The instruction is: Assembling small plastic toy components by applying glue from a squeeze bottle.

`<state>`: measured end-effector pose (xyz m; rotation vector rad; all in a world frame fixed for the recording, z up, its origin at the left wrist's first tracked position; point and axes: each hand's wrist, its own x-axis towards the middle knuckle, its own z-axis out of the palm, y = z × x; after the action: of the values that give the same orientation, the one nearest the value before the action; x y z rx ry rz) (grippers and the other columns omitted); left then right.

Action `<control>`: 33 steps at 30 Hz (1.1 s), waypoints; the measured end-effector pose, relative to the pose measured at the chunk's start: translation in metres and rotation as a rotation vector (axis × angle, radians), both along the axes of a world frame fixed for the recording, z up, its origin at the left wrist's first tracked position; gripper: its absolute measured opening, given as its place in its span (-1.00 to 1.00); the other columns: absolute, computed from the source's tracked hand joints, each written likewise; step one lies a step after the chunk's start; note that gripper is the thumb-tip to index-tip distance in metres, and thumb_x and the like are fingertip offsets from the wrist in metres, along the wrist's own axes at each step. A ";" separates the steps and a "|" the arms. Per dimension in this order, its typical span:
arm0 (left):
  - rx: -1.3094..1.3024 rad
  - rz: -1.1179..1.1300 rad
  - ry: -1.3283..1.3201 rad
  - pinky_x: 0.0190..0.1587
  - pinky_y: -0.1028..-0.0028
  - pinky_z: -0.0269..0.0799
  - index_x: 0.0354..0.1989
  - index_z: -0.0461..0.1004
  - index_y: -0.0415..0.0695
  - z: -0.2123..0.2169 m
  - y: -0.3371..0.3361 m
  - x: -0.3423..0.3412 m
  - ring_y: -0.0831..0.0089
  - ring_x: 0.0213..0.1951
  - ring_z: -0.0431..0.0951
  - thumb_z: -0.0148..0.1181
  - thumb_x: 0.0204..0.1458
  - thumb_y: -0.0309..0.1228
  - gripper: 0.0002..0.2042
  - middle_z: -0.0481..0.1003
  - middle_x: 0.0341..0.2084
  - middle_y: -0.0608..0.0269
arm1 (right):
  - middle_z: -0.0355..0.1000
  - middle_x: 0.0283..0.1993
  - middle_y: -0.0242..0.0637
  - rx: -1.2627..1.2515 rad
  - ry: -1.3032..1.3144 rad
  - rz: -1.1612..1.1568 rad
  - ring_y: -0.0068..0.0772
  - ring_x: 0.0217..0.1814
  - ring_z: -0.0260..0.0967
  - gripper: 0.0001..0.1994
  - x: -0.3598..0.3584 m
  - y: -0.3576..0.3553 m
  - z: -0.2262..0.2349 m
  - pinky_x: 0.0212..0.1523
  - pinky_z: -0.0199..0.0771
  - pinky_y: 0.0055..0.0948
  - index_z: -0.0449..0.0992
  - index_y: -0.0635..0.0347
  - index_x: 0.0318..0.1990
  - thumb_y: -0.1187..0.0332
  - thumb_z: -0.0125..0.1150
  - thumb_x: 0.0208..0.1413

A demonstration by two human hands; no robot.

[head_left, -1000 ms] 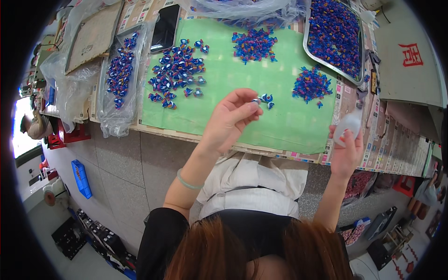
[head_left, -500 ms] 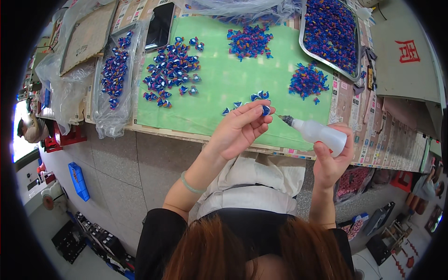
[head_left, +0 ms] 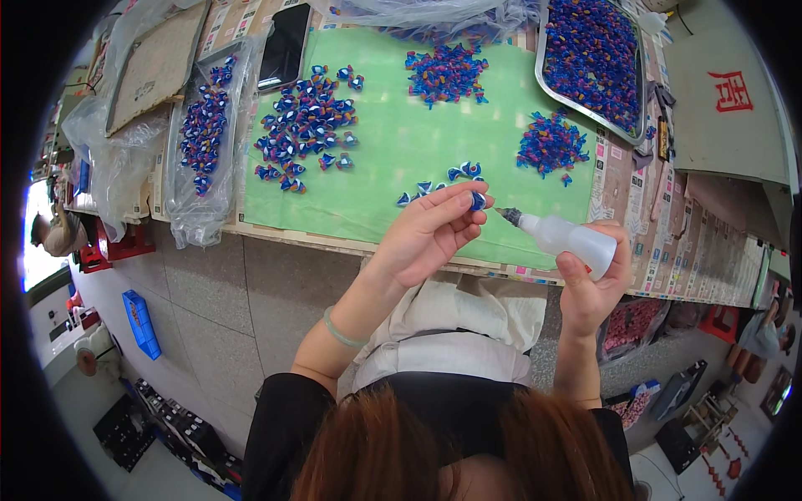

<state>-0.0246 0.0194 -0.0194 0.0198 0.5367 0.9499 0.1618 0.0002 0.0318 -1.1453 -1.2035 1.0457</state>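
Between the thumb and fingers of my left hand (head_left: 436, 227) is a small blue and white plastic piece (head_left: 478, 200). My right hand (head_left: 595, 280) is wrapped round a white squeeze bottle (head_left: 568, 240) with a dark collar and a thin needle tip. The bottle is tilted, its tip close to the small piece; whether they touch I cannot tell. Just beyond my left fingers, a few blue and white pieces (head_left: 464, 171) lie on the green cloth (head_left: 393, 134). Smaller blue, purple and orange parts form a pile (head_left: 551, 144) past the bottle.
A larger heap of blue and white pieces (head_left: 305, 121) covers the cloth's left side, below a black phone (head_left: 285, 46). Another small-part pile (head_left: 447, 73) lies at the back. A metal tray (head_left: 541, 79) full of parts stands back right; a plastic-lined tray (head_left: 177, 159) is at left.
The bottle and my right hand have shifted slightly left, bringing the needle tip nearer the piece. My left hand has barely moved.
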 end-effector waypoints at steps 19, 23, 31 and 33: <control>-0.018 0.013 0.050 -0.28 0.60 0.36 -0.17 0.30 -0.22 -0.008 0.002 0.002 0.56 -0.35 0.40 -0.04 -0.01 -0.49 -0.79 0.39 -0.33 0.21 | 0.28 -0.20 -0.22 -0.064 -0.198 -0.570 -0.48 -0.16 0.23 -0.60 0.114 0.036 -0.079 -0.14 0.20 -0.61 0.11 0.35 -0.10 0.54 0.10 -0.11; -0.021 0.022 0.068 -0.27 0.61 0.36 -0.18 0.31 -0.23 -0.011 0.003 0.002 0.56 -0.35 0.40 -0.04 -0.02 -0.49 -0.79 0.39 -0.32 0.21 | 0.30 -0.26 -0.28 0.161 -0.757 -0.704 -0.48 -0.26 0.26 -0.70 0.093 0.026 -0.077 -0.24 0.23 -0.61 0.23 0.33 -0.17 0.55 0.09 -0.11; -0.007 0.010 0.105 -0.27 0.61 0.36 -0.21 0.32 -0.24 -0.011 -0.002 0.003 0.55 -0.34 0.40 -0.04 -0.02 -0.50 -0.81 0.39 -0.32 0.22 | 0.32 -0.48 -0.23 0.109 -0.972 0.052 -0.43 -0.45 0.29 -0.86 0.053 0.066 -0.071 -0.41 0.26 -0.58 0.36 0.31 -0.34 0.54 0.05 -0.12; 0.007 0.011 0.100 -0.27 0.61 0.35 -0.20 0.31 -0.24 -0.012 -0.001 0.001 0.55 -0.34 0.40 -0.04 -0.02 -0.50 -0.80 0.39 -0.32 0.22 | 0.35 -0.46 -0.29 -0.142 -1.004 0.078 -0.48 -0.46 0.31 -0.87 0.053 0.069 -0.067 -0.43 0.28 -0.57 0.37 0.32 -0.33 0.54 0.04 -0.10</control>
<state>-0.0237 0.0182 -0.0314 0.0711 0.6265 0.9656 0.2145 0.0688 -0.0350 -1.8407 -1.9675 0.5866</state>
